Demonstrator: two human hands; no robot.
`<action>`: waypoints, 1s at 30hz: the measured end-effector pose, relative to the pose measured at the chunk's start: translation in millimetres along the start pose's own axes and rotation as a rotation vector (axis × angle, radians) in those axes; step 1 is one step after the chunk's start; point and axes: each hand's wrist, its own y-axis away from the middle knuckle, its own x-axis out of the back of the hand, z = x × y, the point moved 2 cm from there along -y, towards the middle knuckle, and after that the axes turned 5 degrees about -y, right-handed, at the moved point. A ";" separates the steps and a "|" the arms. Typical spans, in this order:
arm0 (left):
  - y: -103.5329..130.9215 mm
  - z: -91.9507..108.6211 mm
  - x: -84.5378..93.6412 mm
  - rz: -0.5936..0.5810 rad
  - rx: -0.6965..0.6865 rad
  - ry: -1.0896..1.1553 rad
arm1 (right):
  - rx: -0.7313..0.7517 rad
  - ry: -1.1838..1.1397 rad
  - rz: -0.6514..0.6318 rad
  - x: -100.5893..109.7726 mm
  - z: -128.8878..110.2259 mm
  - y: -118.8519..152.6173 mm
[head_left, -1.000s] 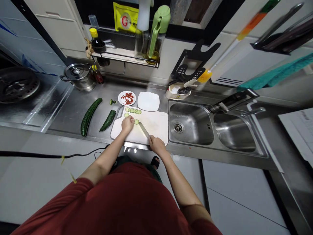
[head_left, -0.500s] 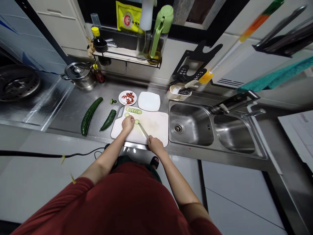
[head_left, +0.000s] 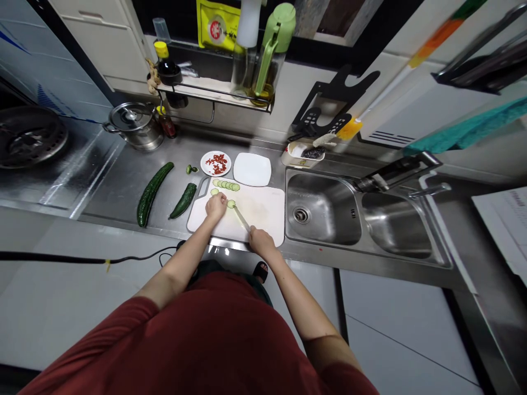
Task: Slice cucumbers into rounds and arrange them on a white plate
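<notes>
My right hand [head_left: 261, 241] is wrapped round the handle of a kitchen knife [head_left: 242, 218]. The knife's tip meets a pale green cucumber slice [head_left: 231, 204] on the white cutting board [head_left: 263, 211]. Just left of that slice is my left hand [head_left: 216, 207], fingers curled together; whether they hold anything is hidden. Behind it, a single cucumber slice [head_left: 214, 192] lies by a row of overlapping cucumber slices [head_left: 226, 185] along the board's back edge. Left of the board rests a shorter piece of cucumber [head_left: 183, 201], and farther left a long whole cucumber [head_left: 154, 195].
Behind the board stand a plate of chopped red pieces [head_left: 216, 171] and a white square plate [head_left: 252, 169]. Small cucumber ends [head_left: 189, 169] lie nearby. The double sink [head_left: 325, 236] adjoins on the right. A lidded pot [head_left: 138, 129] stands back left, below a bottle shelf [head_left: 214, 97].
The view has shifted very slightly. Both hands, the knife and the cucumber slices stay in practically the same places on the board.
</notes>
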 end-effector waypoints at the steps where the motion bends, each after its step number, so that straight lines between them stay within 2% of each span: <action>1: -0.1 -0.1 -0.2 0.001 -0.002 -0.002 | 0.001 0.002 -0.001 0.9 -0.6 -1.1; 11: 0.1 0.5 1.5 -0.001 -0.004 -0.028 | 0.039 0.012 -0.009 15.6 -11.5 -15.8; 30: 0.7 2.6 4.4 -0.018 0.005 -0.023 | 0.056 0.016 -0.021 16.3 -7.2 -15.5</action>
